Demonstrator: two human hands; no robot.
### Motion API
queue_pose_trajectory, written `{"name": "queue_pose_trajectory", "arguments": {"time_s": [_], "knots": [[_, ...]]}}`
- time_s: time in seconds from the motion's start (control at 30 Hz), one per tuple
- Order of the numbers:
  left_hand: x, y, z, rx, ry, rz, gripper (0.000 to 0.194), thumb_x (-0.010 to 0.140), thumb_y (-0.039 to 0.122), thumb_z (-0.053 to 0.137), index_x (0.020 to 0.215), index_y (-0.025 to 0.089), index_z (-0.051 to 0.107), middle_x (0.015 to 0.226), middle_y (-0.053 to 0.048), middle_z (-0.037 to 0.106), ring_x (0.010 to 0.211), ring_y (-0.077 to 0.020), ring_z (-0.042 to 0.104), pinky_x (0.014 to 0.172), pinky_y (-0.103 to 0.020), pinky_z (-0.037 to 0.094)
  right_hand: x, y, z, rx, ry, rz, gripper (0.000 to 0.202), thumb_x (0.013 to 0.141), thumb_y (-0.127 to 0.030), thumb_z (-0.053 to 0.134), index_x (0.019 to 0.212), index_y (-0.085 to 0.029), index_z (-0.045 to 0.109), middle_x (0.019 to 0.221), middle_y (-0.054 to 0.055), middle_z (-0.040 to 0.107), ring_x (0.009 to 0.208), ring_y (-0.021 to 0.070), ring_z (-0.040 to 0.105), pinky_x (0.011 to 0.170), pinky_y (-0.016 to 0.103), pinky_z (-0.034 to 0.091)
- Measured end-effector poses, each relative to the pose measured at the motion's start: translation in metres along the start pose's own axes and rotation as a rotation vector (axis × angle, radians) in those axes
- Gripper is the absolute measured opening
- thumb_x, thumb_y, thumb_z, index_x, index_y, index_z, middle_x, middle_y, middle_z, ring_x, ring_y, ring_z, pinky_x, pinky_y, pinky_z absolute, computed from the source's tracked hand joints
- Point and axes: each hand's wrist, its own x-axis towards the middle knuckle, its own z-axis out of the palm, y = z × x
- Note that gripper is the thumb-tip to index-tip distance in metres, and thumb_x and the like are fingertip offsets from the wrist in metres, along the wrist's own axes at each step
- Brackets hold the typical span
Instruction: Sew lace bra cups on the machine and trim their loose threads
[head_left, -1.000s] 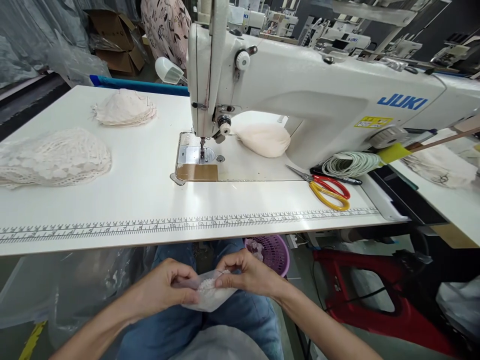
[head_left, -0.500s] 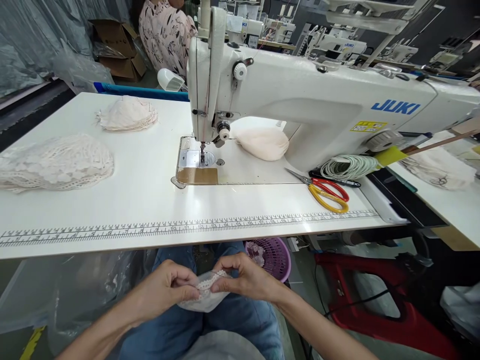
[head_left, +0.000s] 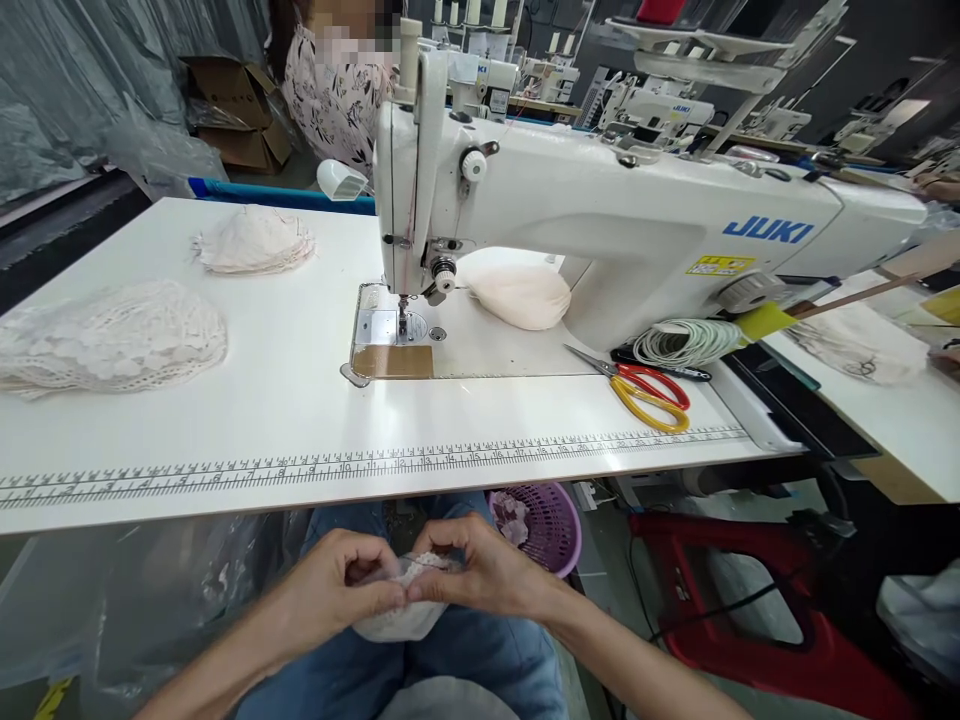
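Observation:
A small white lace-edged fabric piece (head_left: 401, 622) is held over my lap, below the table's front edge. My left hand (head_left: 349, 580) pinches its left side, and my right hand (head_left: 469, 570) grips its upper right part, the two thumbs close together. Part of the fabric is hidden behind the fingers. On the table (head_left: 277, 420), a white JUKI sewing machine (head_left: 585, 190) stands with a pale cream fabric piece (head_left: 525, 296) under its arm. Two stacks of fabric lie at the left, a lacy white one (head_left: 112, 335) and a smaller pale one (head_left: 255, 240).
Scissors (head_left: 649, 392) and a coil of pale cord (head_left: 686, 342) lie at the table's right. A purple basket (head_left: 559, 530) and a red stool (head_left: 675, 600) are below. A person in a floral top (head_left: 337, 100) is behind the machine.
My hands have drawn closer together on the fabric, and its lace edge is now more covered by the fingers. The view has shifted slightly.

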Motion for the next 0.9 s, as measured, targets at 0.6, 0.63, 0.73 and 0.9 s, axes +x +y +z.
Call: {"name": "queue_pose_trajectory", "arguments": {"time_s": [0.6,0.63,0.73,0.9], "knots": [[-0.0007,-0.0075,0.0015,0.042,0.078,0.033,0.021,0.067,0.033,0.062,0.058,0.016,0.053,0.053,0.007,0.034,0.052,-0.0097,0.029,0.049,-0.022,0.022,-0.0037,-0.0001,-0.0034,-0.044,0.02,-0.011,0.023,0.079,-0.037,0.064,0.08,-0.014,0.062,0.061,-0.004,0.047,0.056,0.0073,0.038,0.05,0.018,0.028],[-0.0008,-0.0073,0.0015,0.038,0.075,0.036,0.021,0.067,0.033,0.062,0.058,0.016,0.053,0.053,0.007,0.034,0.052,-0.0096,0.029,0.05,-0.022,0.022,-0.0036,0.0003,-0.0033,-0.044,0.02,-0.012,0.023,0.079,-0.036,0.064,0.079,-0.014,0.063,0.061,-0.004,0.047,0.056,0.0074,0.038,0.05,0.018,0.028],[-0.001,-0.0056,0.0013,0.016,0.062,0.027,0.021,0.066,0.033,0.063,0.058,0.016,0.053,0.053,0.007,0.036,0.052,-0.0095,0.03,0.05,-0.022,0.023,-0.0029,0.0009,-0.0032,-0.04,0.003,-0.013,0.025,0.079,-0.039,0.063,0.079,-0.014,0.064,0.061,-0.003,0.048,0.056,0.0076,0.038,0.051,0.018,0.028],[0.0,-0.0004,0.002,-0.001,0.052,-0.014,0.022,0.064,0.034,0.064,0.058,0.016,0.053,0.052,0.006,0.037,0.052,-0.0097,0.031,0.05,-0.022,0.023,0.0003,0.0016,-0.0023,-0.034,-0.015,-0.02,0.032,0.079,-0.044,0.062,0.082,-0.013,0.066,0.059,-0.003,0.048,0.055,0.0079,0.038,0.049,0.018,0.029]]}}
